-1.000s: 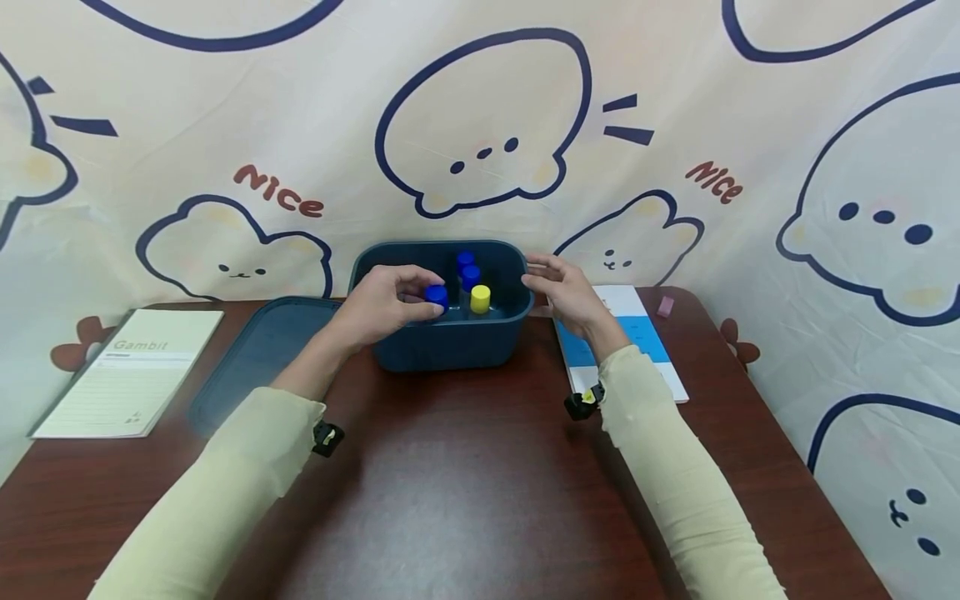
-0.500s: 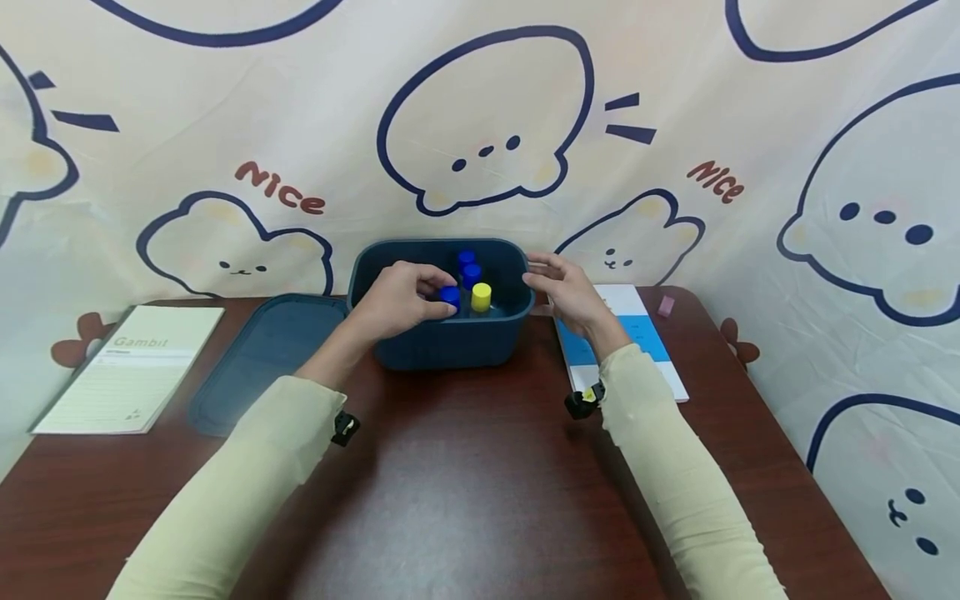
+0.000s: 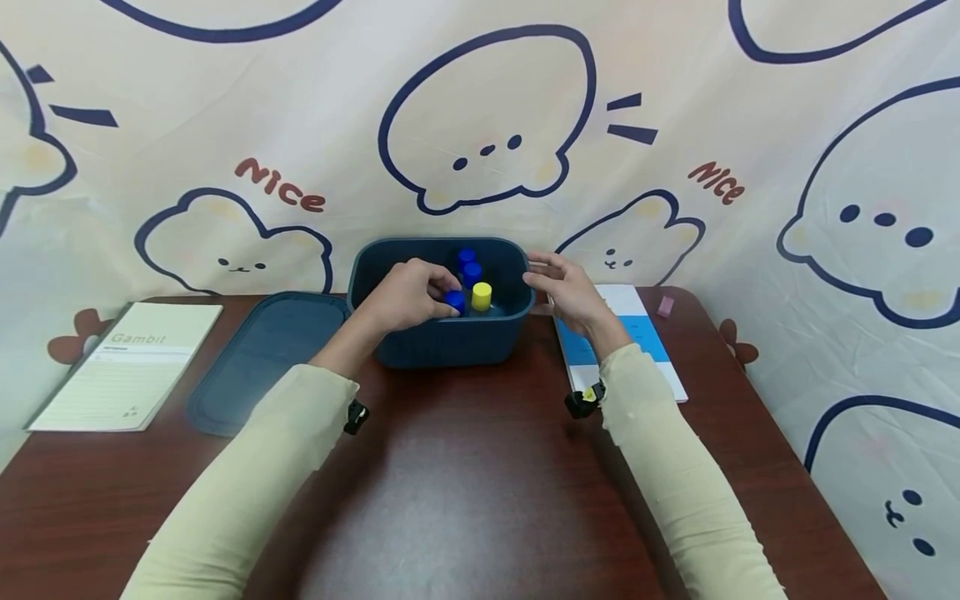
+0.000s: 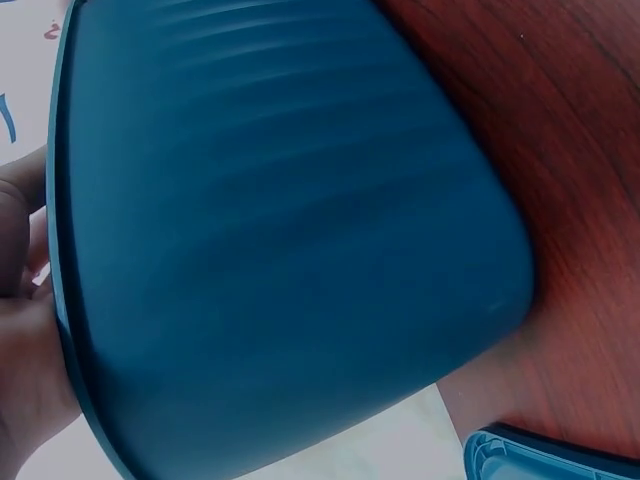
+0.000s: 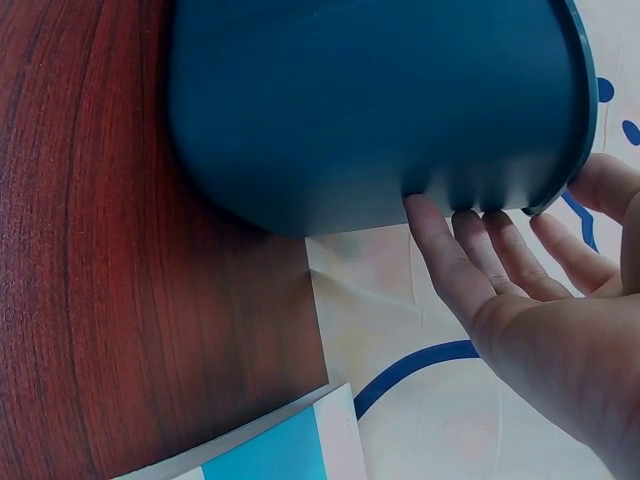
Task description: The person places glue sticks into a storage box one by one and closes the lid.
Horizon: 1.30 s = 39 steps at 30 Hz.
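Observation:
A dark blue plastic bin [image 3: 442, 343] stands upright at the back of the table. My left hand [image 3: 408, 296] reaches over its front rim and pinches a bottle by its blue cap [image 3: 454, 302]; the bottle's lower part is hidden by the bin wall. Two more blue caps [image 3: 472, 275] and a yellow cap [image 3: 482, 297] show inside, just right of that hand. Fingertips of my right hand [image 5: 540, 290] touch the bin's outer end wall, fingers nearly straight, thumb beside the rim. In the left wrist view, the bin wall hides most of the left hand's fingers.
A matching flat lid [image 3: 262, 358] lies left of the bin, next to a notebook [image 3: 127, 367]. Under my right wrist is a blue and white booklet [image 3: 637, 333], with a small pink block [image 3: 665, 307] beyond it. A printed curtain [image 3: 480, 100] hangs close behind the bin.
My left hand has moved a little right inside the bin, bringing the blue-capped bottle closer to the other caps and slightly lower. The right hand has stayed at the bin's end.

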{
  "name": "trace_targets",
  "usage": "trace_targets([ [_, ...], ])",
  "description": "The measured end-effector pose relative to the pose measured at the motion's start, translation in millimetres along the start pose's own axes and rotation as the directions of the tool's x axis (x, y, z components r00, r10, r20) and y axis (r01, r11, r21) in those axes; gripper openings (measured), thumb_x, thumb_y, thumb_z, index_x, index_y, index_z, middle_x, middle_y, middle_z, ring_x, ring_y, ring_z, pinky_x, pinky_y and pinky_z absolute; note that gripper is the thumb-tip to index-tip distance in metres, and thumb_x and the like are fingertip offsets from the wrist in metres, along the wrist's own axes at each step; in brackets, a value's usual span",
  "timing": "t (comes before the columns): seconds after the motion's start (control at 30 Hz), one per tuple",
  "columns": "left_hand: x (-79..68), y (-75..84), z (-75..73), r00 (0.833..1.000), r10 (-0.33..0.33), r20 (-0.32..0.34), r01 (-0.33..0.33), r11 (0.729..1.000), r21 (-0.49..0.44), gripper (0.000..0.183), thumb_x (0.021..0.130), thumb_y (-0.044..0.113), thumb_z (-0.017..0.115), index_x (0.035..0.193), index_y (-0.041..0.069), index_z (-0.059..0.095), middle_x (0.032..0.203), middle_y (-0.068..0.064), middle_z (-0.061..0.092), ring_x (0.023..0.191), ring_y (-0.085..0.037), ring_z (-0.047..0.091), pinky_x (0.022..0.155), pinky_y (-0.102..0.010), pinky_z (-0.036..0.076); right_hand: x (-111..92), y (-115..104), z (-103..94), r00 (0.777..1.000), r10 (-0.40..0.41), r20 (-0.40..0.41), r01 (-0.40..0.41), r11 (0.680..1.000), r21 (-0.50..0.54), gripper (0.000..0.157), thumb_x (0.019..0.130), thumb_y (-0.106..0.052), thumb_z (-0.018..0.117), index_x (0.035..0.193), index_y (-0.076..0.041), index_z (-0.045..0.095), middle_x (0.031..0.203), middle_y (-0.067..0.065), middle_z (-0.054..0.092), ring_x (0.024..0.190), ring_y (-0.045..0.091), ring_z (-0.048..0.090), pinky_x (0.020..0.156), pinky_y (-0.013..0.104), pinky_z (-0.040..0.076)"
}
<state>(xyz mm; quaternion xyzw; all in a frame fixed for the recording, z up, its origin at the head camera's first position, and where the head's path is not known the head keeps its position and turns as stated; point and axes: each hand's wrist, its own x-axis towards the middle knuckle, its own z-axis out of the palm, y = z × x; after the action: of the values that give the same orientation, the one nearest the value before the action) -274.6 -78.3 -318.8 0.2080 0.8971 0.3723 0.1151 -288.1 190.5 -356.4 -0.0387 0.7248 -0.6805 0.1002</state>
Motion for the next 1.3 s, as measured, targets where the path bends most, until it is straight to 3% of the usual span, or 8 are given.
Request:
trace_targets([
  [0.37,2.2,0.3,0.6,1.0,0.0,0.005,0.0,1.0,0.017,0.029,0.089,0.006,0.077,0.118,0.003,0.072,0.117,-0.013,0.069,0.105,-0.028,0.066,0.097,-0.041,0.055,-1.0,-0.5,-0.5,1.0,-0.001,0.002,0.001,1.0,-0.006,0.048,0.105,-0.015,0.057,0.15,-0.009,0.044,0.148,0.015,0.049,0.129,0.032,0.053,0.093,0.05,0.056],
  [0.63,-1.0,-2.4,-4.5,1.0,-0.011,0.01,0.011,0.999,-0.038,0.034,0.09,0.009,0.078,0.122,0.003,0.07,0.12,-0.013,0.069,0.108,-0.027,0.067,0.096,-0.041,0.055,-0.8,0.6,-0.4,1.0,-0.001,-0.003,0.001,1.0,-0.009,0.048,0.105,-0.015,0.057,0.15,-0.009,0.044,0.147,0.015,0.049,0.129,0.032,0.053,0.091,0.048,0.057],
  [1.1,-10.3,-9.0,-11.4,0.998,-0.014,-0.064,0.005,0.99,-0.139,0.032,0.092,0.013,0.077,0.121,0.002,0.069,0.117,-0.014,0.068,0.107,-0.028,0.066,0.091,-0.043,0.057,-0.3,2.1,-0.7,1.0,0.001,0.005,-0.001,1.0,-0.003,0.048,0.105,-0.014,0.056,0.151,-0.009,0.043,0.149,0.016,0.048,0.133,0.038,0.049,0.093,0.051,0.056],
  [1.3,-14.7,-11.0,-17.9,0.994,-0.008,-0.114,-0.007,0.992,-0.128,0.028,0.092,0.014,0.077,0.117,0.004,0.07,0.115,-0.014,0.069,0.106,-0.029,0.065,0.095,-0.045,0.055,0.5,1.9,-0.9,1.0,0.002,0.011,-0.002,1.0,0.004,0.048,0.105,-0.014,0.056,0.151,-0.009,0.043,0.149,0.016,0.048,0.133,0.038,0.049,0.095,0.052,0.055],
])
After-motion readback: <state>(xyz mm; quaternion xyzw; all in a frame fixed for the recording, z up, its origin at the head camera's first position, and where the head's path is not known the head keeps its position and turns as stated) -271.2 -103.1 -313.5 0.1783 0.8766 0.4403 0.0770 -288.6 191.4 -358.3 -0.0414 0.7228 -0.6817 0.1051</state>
